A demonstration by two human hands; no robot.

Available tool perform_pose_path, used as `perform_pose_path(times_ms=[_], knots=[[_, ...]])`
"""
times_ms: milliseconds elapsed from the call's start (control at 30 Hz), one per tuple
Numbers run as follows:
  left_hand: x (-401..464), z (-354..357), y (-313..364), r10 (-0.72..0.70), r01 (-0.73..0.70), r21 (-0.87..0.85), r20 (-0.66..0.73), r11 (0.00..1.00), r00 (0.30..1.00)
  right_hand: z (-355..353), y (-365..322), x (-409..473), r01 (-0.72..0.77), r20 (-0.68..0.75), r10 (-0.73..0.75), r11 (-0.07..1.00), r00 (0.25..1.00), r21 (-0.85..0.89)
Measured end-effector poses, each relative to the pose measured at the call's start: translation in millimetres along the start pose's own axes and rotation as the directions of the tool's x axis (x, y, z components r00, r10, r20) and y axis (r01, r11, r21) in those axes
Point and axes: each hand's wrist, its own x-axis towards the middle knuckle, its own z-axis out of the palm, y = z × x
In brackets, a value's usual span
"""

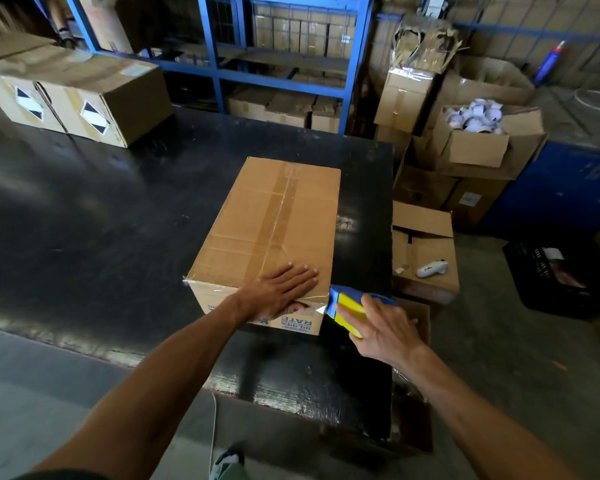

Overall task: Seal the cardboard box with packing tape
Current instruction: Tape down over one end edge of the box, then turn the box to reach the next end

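Observation:
A closed brown cardboard box [267,230] lies on the black table [101,220], with clear tape running lengthwise along its top seam. My left hand [278,292] rests flat, fingers spread, on the near end of the box top, over the front edge. My right hand [378,327] grips a blue and yellow tape dispenser [347,304], whose front end touches the box's near right corner. A short strip of clear tape shows at that corner.
Two taped boxes [73,95] stand at the table's far left. Blue shelving [281,64] with cartons rises behind. To the right, off the table, stacked open boxes [471,147], a low box holding a white device [430,268] and a black crate [558,278].

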Motion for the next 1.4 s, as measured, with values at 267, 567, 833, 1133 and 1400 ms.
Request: perform_pose_path(times_ms=[267,567,833,1133,1400], knots=[[36,-13,49,-0.175,0.176,-0.016,0.038,0.984,0.984,7,1,-7,-0.160,0.140,0.163,0.987,0.977,-0.033],[55,-10,70,-0.379,0.384,-0.132,0.068,0.914,0.923,-20,18,-9,-0.376,-0.058,0.403,0.889,0.913,0.262],[71,-26,68,-0.718,0.802,-0.149,0.374,0.578,0.587,-32,15,20,-0.515,-0.017,0.666,0.592,0.746,0.620],[-37,-53,-39,-0.523,0.638,-0.290,0.386,0.713,0.760,-67,-24,107,-0.420,0.199,0.781,0.088,0.592,0.903],[-55,-48,-68,-0.614,0.836,-0.174,0.604,0.521,0.508,-93,-71,162,-0.371,0.229,0.750,0.023,0.620,0.928]])
